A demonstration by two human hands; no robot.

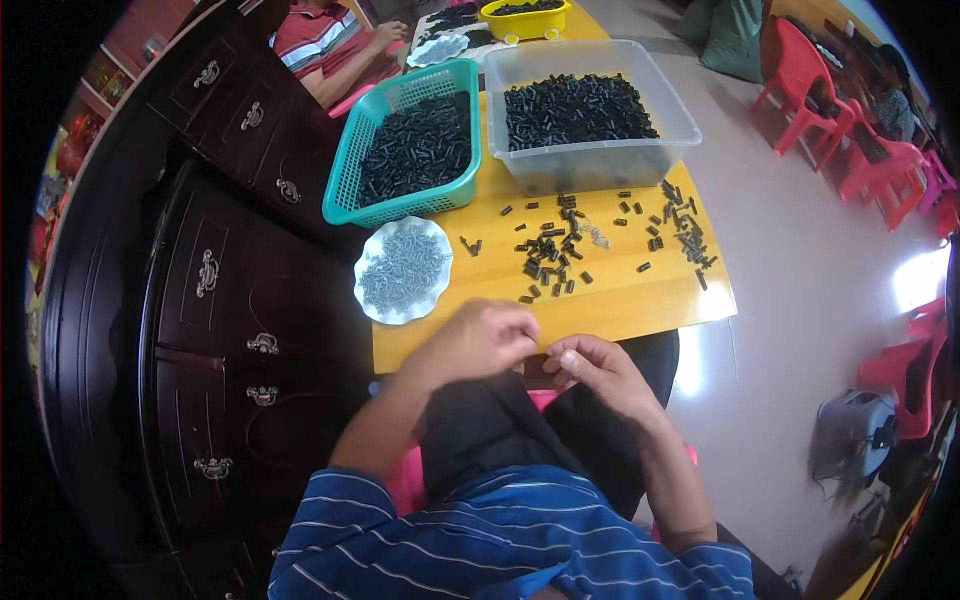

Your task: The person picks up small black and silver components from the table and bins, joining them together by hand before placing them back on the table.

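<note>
Fingers (592, 350) curl near black cylinders (546, 250) on a yellow table (478, 285).

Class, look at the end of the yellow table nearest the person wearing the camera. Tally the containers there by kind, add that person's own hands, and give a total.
Green basket: 1
Clear plastic bin: 1
White plate: 1
Hands, left hand and right hand: 2
Total: 5
</note>
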